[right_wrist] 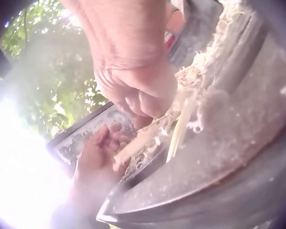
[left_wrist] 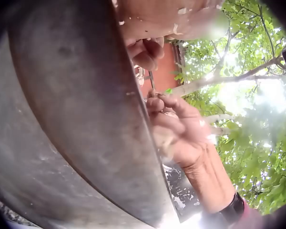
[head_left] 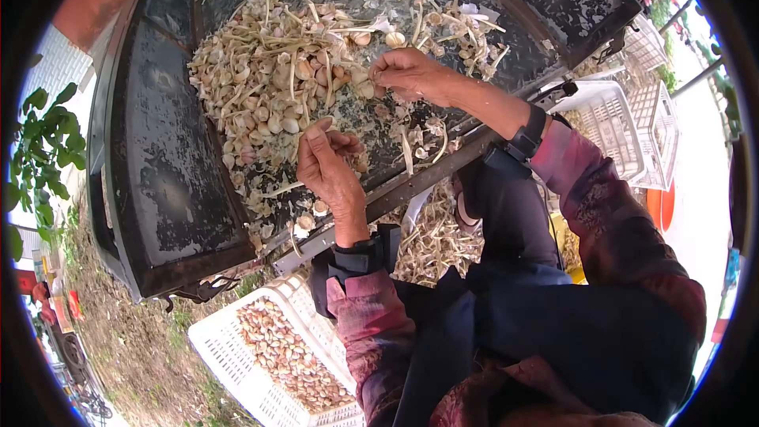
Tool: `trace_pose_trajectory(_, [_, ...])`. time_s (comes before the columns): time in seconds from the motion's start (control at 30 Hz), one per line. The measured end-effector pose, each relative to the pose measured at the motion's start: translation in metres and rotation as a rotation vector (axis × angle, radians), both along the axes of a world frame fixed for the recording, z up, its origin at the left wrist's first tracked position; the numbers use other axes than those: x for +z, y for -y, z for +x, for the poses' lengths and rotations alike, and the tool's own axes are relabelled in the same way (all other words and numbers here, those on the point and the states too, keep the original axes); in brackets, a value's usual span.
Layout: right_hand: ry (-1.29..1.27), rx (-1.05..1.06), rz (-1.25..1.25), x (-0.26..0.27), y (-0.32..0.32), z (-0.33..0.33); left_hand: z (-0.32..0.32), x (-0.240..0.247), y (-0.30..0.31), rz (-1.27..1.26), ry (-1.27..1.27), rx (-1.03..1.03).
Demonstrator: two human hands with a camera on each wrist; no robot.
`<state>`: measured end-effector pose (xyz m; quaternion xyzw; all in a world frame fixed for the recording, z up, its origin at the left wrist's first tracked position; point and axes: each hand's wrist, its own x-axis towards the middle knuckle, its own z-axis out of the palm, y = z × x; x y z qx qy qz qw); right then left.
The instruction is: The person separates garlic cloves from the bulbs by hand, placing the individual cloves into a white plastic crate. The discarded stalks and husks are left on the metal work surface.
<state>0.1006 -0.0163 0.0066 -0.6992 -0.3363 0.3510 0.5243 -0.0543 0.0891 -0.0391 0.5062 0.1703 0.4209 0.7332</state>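
A heap of garlic (head_left: 273, 83), loose cloves and bulbs with dry stalks and papery skins, lies in a worn dark metal tray (head_left: 178, 182). At the heap's near edge my left hand (head_left: 328, 170) is palm up, its thumb and forefinger pinching a small pale garlic clove (head_left: 327, 123); the other fingers curl loosely. My right hand (head_left: 415, 77) reaches in from the right, fingers curled and fingertips together right at the garlic; I cannot tell exactly which piece it pinches. The left wrist view shows the right hand (left_wrist: 181, 131) facing the left hand (left_wrist: 167, 19).
A white plastic crate (head_left: 213, 336) with many cloves stands below left. More white crates (head_left: 605, 115) stand at the right. Dry stalks and skins (head_left: 439, 241) lie under the tray's front edge, by the person's legs. Stray stalks and skins (head_left: 466, 28) lie at the tray's right.
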Motion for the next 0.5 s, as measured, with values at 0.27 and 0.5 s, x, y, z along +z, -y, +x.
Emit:
trace_pose_trajectory(0.27, [1.163,0.147,-0.369,-0.004,-0.033,0.021,0.006,-0.002,-0.001,-0.004,-0.010,-0.036])
trace_pose_trajectory(0.5, [0.669,0.102,-0.243,-0.007,-0.035,0.038,0.013,0.000,0.001,0.072,-0.009,0.001])
